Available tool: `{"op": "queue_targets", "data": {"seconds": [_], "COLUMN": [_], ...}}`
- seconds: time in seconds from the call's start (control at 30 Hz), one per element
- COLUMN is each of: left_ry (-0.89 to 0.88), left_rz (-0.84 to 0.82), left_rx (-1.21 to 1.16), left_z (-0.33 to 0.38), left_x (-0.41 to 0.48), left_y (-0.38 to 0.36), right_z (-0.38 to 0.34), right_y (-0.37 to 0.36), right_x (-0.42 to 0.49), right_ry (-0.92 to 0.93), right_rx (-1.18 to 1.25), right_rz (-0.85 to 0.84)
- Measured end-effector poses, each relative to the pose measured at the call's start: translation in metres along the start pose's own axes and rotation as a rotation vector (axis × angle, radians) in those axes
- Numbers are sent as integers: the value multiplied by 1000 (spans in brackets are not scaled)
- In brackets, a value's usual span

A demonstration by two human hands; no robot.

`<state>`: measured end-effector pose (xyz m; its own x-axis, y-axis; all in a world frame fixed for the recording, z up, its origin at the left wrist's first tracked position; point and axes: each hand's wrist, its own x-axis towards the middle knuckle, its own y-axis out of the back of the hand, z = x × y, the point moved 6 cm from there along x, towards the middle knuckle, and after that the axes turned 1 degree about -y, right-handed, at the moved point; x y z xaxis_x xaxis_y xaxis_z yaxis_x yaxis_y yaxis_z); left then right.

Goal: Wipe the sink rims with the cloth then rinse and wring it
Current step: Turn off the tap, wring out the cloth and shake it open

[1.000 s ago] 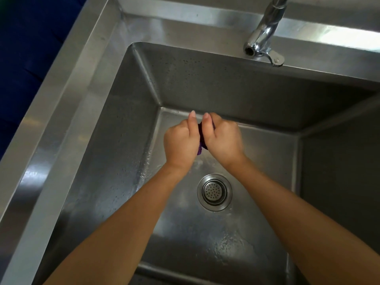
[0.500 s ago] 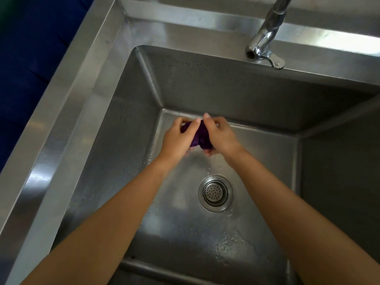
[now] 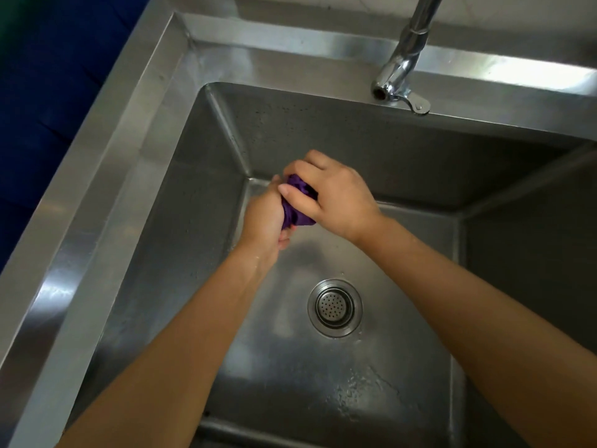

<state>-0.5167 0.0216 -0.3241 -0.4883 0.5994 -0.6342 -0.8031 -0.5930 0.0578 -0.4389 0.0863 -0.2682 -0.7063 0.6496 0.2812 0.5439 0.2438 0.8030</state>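
A bunched purple cloth (image 3: 298,205) is squeezed between both hands above the far part of the steel sink basin (image 3: 181,240). My left hand (image 3: 266,218) grips its lower end, palm turned up. My right hand (image 3: 332,192) wraps over its upper end from the right, thumb across the fabric. Most of the cloth is hidden inside the two fists. The sink rim (image 3: 106,176) runs down the left and along the back.
A chrome tap (image 3: 402,63) with a small lever hangs over the back rim; no water comes from its spout. The round drain strainer (image 3: 335,308) sits in the wet basin floor. A dark blue surface (image 3: 42,92) lies left of the sink.
The hands have turned against each other on the cloth: the right hand rolled over the top, the left hand rotated under. Both shifted slightly left in the basin.
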Motion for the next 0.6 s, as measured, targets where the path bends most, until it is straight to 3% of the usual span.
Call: {"op": "queue_targets", "data": {"seconds": [0.13, 0.23, 0.37, 0.6], "left_ry": [-253, -446, -665, -946], "left_rz": [270, 384, 420, 423], "left_rx": [157, 396, 572, 624], "left_z": [14, 28, 39, 41], "left_x": [0, -11, -24, -30], "left_y": [6, 6, 2, -7], "right_z": [6, 11, 21, 34], "right_y": [5, 0, -10, -21], "right_x": [-6, -6, -13, -29], "right_ry": [-159, -332, -562, -805], "right_rx": [-175, -104, 161, 517], "right_rz": [173, 107, -44, -46]}}
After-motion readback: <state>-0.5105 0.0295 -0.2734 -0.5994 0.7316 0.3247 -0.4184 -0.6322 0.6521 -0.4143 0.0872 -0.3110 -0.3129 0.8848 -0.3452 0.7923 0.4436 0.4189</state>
